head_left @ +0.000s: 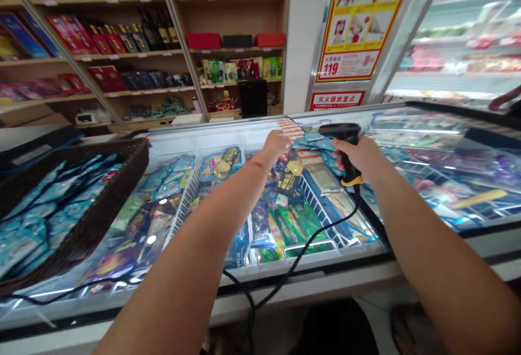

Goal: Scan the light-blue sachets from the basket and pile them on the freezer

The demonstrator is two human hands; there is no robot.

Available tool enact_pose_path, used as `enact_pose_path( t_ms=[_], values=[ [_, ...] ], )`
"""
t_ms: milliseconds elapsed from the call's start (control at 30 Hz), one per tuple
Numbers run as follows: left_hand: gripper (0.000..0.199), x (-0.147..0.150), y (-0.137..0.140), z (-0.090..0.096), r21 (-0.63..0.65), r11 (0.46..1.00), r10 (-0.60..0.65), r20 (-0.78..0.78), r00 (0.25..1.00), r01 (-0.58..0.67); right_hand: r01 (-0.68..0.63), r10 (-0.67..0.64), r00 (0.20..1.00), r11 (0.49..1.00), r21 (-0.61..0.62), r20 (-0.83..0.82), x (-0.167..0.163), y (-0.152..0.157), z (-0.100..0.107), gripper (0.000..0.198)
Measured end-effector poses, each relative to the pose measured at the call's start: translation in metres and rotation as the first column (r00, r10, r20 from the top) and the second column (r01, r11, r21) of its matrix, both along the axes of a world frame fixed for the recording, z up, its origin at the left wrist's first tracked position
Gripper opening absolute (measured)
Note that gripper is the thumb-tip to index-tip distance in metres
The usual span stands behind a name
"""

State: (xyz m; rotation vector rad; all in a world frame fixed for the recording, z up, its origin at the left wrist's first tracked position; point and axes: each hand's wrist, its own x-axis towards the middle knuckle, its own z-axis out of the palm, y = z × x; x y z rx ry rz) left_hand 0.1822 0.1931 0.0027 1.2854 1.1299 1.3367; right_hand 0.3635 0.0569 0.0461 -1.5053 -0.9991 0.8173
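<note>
My right hand (360, 157) is closed around the handle of a black and yellow barcode scanner (341, 128). Blue packets (315, 142) lie against that hand's fingers, under the scanner's head. My left hand (277, 146) reaches over the glass-topped freezer (260, 284), fingers curled in. What they grip, if anything, is hidden. Just below it is a black packet with a yellow picture (288, 178), above green packets (291, 222) in a white wire basket (315, 197). From the scanner a black cord (303, 252) runs down across the freezer's front edge.
On the left, a dark woven basket (134, 168) holds many blue packets. Shelves (228, 54) with boxes and bottles stand behind the freezer. Another freezer section (443, 170) lies to the right. Another person's hand (502, 100) shows at the right edge.
</note>
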Motion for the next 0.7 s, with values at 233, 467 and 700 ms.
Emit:
enact_pose_path(
  t_ms=[233, 467, 700],
  values=[
    [0.037, -0.172, -0.03, 0.005, 0.17, 0.924, 0.37, -0.623, 0.689, -0.342, -0.233, 0.233, 0.972, 0.972, 0.011, 0.017, -0.09, 0.005, 0.006, 0.023],
    [0.044, -0.266, -0.072, -0.008, 0.246, 0.774, 0.492, -0.813, 0.31, -0.583, -0.351, 0.348, 0.934, 0.936, 0.017, 0.085, -0.156, 0.001, -0.009, 0.021],
    [0.048, -0.272, -0.061, -0.024, 0.279, 0.739, 0.519, -0.816, 0.255, -0.613, -0.388, 0.39, 0.907, 0.921, -0.042, 0.161, -0.153, -0.007, -0.041, 0.025]
  ],
)
